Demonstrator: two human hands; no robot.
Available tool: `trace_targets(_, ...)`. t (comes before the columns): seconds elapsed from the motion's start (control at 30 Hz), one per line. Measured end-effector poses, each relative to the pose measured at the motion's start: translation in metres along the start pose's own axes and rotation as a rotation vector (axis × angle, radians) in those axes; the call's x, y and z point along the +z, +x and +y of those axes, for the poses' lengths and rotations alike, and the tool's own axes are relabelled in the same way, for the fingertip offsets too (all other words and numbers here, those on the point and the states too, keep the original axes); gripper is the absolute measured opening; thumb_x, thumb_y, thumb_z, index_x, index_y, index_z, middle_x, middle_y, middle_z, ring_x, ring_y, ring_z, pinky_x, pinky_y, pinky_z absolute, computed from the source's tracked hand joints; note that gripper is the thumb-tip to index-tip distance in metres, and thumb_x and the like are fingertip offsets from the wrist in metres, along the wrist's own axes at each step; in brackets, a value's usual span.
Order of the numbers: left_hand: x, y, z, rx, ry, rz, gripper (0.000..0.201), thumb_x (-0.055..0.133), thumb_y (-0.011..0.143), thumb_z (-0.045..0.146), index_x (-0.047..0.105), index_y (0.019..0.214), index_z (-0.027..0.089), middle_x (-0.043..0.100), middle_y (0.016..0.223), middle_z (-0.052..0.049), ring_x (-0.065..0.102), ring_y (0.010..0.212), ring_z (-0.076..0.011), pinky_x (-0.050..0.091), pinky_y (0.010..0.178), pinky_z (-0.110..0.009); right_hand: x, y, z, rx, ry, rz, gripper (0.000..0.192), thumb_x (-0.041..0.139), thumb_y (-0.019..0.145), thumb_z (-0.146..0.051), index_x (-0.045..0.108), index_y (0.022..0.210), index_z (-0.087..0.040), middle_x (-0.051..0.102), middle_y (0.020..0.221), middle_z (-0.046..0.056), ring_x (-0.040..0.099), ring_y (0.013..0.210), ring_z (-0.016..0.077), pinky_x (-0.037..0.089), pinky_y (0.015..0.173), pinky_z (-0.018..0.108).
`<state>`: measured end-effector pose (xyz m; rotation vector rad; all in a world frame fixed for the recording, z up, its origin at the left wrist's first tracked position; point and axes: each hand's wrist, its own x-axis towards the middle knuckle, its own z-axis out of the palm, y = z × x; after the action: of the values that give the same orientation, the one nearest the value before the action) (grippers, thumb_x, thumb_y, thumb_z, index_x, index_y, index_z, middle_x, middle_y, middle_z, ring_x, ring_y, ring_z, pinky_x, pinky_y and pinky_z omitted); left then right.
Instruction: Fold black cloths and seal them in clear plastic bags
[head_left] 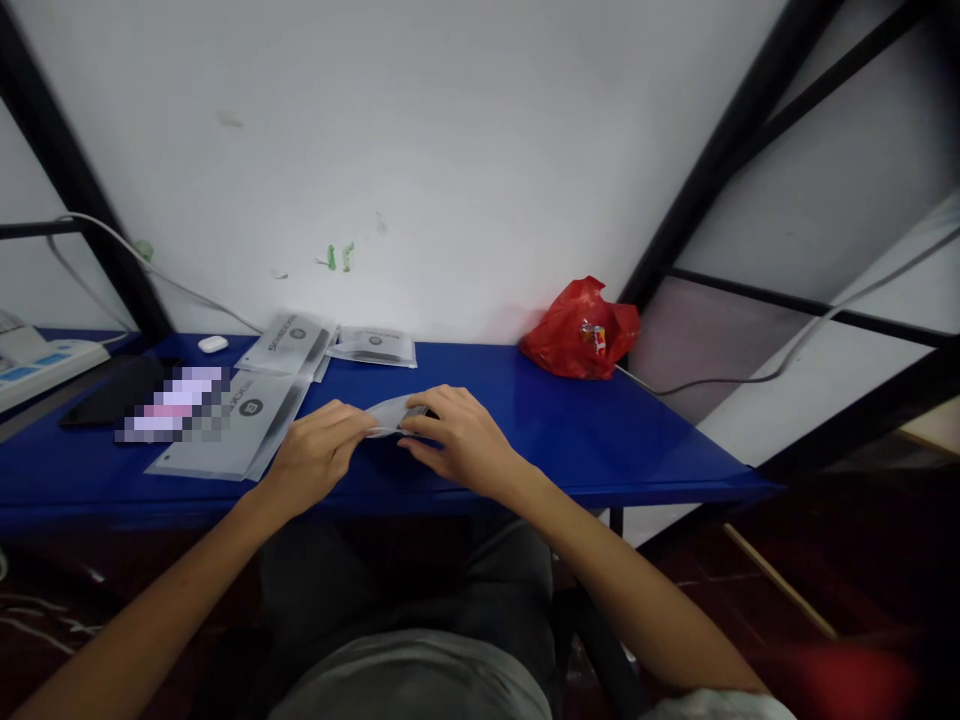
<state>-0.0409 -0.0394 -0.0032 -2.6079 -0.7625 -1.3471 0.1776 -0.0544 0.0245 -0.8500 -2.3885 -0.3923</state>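
At the near edge of a blue table, a seated person works a small grey packet between both hands. The left hand pinches the packet's left end, fingertips pressed together on the film; the right hand curls over its right end, thumb and forefinger closed on it, so that the packet hangs just above the tabletop between the two grips. What sits inside cannot be made out, though a dark sliver shows near the right fingers.

Judging by the hold, the step in hand appears to be opening or working the packet at its edge. The next move would seem to call for a firm pinch on each side and a steady pull apart, kept low over the table so that nothing inside drops to the floor.

To the left lie larger flat printed pouches, one partly under a blurred patch, with two more pouches set against the white wall. A dark phone lies at the far left beside a white power strip, and a small white earbud case rests near a trailing cable. A crumpled red plastic bag stands well apart at the table's right rear corner, beside a black metal frame.
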Motion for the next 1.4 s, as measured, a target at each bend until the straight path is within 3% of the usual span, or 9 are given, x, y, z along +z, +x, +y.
trace_targets(0.47, -0.002, -0.002, 0.003, 0.019, 0.004, 0.035, 0.019, 0.045, 0.091, 0.013, 0.063, 0.093, 0.019, 0.068, 0.085, -0.001, 0.060, 0.075, -0.0117, 0.048, 0.072, -0.027, 0.004, 0.002, -0.001, 0.001, 0.082, 0.027, 0.016, 0.049, 0.090, -0.024, 0.065, 0.090, -0.020, 0.064, 0.099, 0.005, 0.054, 0.089, 0.0162, 0.038, 0.076, 0.031)
trace_targets(0.7, 0.004, 0.003, 0.015, 0.121, 0.332, 0.018, 0.014, 0.049, 0.090, 0.017, 0.063, 0.087, 0.018, 0.066, 0.073, -0.001, 0.055, 0.064, -0.0129, 0.042, 0.060, -0.027, 0.005, 0.004, -0.002, -0.054, 0.018, 0.007, 0.017, 0.046, 0.089, -0.016, 0.063, 0.089, -0.020, 0.064, 0.104, 0.005, 0.053, 0.094, 0.0179, 0.038, 0.082, 0.033)
trace_targets(0.83, 0.006, 0.002, 0.015, 0.151, 0.359, 0.017, 0.018, 0.046, 0.089, 0.013, 0.063, 0.087, 0.018, 0.064, 0.068, 0.000, 0.054, 0.063, -0.0133, 0.039, 0.057, -0.028, 0.002, 0.004, -0.004, -0.080, -0.057, -0.039, 0.015, 0.047, 0.087, -0.016, 0.062, 0.084, -0.019, 0.063, 0.102, 0.006, 0.051, 0.092, 0.0195, 0.038, 0.084, 0.036)
trace_targets(1.2, 0.006, 0.002, 0.001, 0.226, 0.393, 0.013, 0.028, 0.041, 0.084, 0.003, 0.063, 0.090, 0.019, 0.066, 0.072, 0.000, 0.055, 0.064, -0.0132, 0.039, 0.056, -0.027, -0.005, -0.007, 0.010, -0.048, -0.117, -0.050, 0.012, 0.052, 0.084, -0.016, 0.063, 0.081, -0.020, 0.064, 0.106, 0.006, 0.052, 0.100, 0.0223, 0.038, 0.091, 0.041)
trace_targets(1.4, 0.002, -0.007, -0.027, 0.209, 0.440, 0.025, 0.029, 0.040, 0.082, 0.002, 0.064, 0.090, 0.018, 0.068, 0.074, -0.001, 0.058, 0.066, -0.0144, 0.043, 0.058, -0.027, -0.008, -0.021, 0.034, 0.012, -0.199, -0.053, 0.012, 0.053, 0.082, -0.014, 0.064, 0.081, -0.020, 0.065, 0.107, 0.006, 0.053, 0.100, 0.0228, 0.039, 0.089, 0.042)
